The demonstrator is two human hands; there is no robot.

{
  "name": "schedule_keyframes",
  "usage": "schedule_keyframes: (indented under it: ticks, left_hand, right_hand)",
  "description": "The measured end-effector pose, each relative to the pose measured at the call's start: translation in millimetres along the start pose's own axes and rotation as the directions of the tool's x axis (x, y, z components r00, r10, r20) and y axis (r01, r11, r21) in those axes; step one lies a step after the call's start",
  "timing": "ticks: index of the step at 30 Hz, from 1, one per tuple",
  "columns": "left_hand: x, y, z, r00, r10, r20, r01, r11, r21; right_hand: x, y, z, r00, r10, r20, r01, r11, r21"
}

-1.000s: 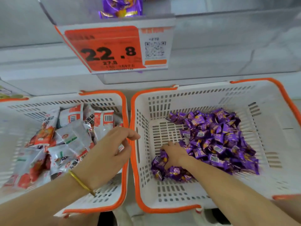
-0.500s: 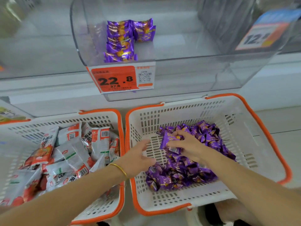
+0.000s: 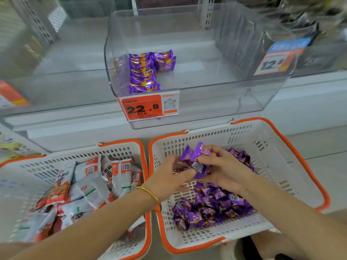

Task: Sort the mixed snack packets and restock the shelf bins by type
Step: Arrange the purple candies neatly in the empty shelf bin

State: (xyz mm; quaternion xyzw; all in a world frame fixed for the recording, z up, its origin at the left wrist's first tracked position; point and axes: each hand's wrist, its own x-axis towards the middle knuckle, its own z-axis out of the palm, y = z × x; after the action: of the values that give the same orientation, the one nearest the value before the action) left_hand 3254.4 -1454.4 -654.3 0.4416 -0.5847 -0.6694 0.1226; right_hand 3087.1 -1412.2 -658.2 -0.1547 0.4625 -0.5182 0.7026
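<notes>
Both forearms are cut off at the bottom edge. The left basket (image 3: pixel 37 171) is cut off at the left and bottom edges, and its near packets are blurred. A third price tag (image 3: pixel 11 96) at the left edge is cut off and unreadable. The shelf's upper right corner is blurred, and the dark goods there cannot be identified. Counted: two baskets, side by side on the floor below the shelf with rims almost touching; one clear bin (image 3: pixel 206 72) on the shelf; two readable tags, 22.8 (image 3: pixel 142 107) on the bin's front left corner and 12.8 (image 3: pixel 274 62) to its right. The red-and-white packets (image 3: pixel 90 184) in the left basket and the purple pile (image 3: pixel 212 205) across the right basket (image 3: pixel 272 147) are too numerous to count. A purple row (image 3: pixel 142 72) lies along the bin's left wall; its count is unclear. Both hands meet above the right basket's left half. The right hand (image 3: pixel 227 169), fingers curled, grips a bunch (image 3: pixel 199 152) of purple packets, at least two. The left hand (image 3: pixel 169 177) pinches the same bunch from the left between thumb and fingers. A gold bracelet (image 3: pixel 152 196) circles the left wrist.
</notes>
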Motion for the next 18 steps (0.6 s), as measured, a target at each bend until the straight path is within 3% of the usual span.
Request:
schedule_keyframes:
  ticks: [3, 6, 9, 12, 15, 18]
  left_hand:
    - [-2.5, 3.3, -9.1, 0.992, 0.086, -0.091, -0.064, 0.972, 0.228]
    - [-2.8, 5.4, -19.4, 0.982, 0.085, -0.168, -0.037, 0.963, 0.267]
    - [-4.0, 11.4, -25.6, 0.98, 0.003, -0.2, 0.028, 0.989, 0.148]
    - [-6.5, 19.9, -30.0, 0.986, -0.113, -0.124, 0.119, 0.992, 0.04]
    - [-11.0, 25.5, -31.4, 0.972, -0.231, -0.05, 0.223, 0.967, -0.124]
    - [-12.8, 33.1, -27.7, 0.966, -0.258, 0.002, 0.251, 0.938, -0.238]
  right_hand:
    - [-4.2, -2.8, 4.7, 0.994, -0.072, -0.084, 0.068, 0.997, -0.042]
    - [-9.0, -5.0, 6.7, 0.964, -0.224, -0.141, 0.19, 0.957, -0.221]
    - [-14.4, -7.1, 12.3, 0.927, -0.359, -0.108, 0.316, 0.904, -0.287]
    - [-19.9, -12.8, 17.2, 0.867, -0.495, -0.062, 0.452, 0.833, -0.319]
    - [-28.1, -17.7, 23.4, 0.786, -0.61, 0.103, 0.588, 0.685, -0.431]
    - [-33.8, -12.4, 31.1, 0.729, -0.615, 0.301, 0.653, 0.491, -0.577]
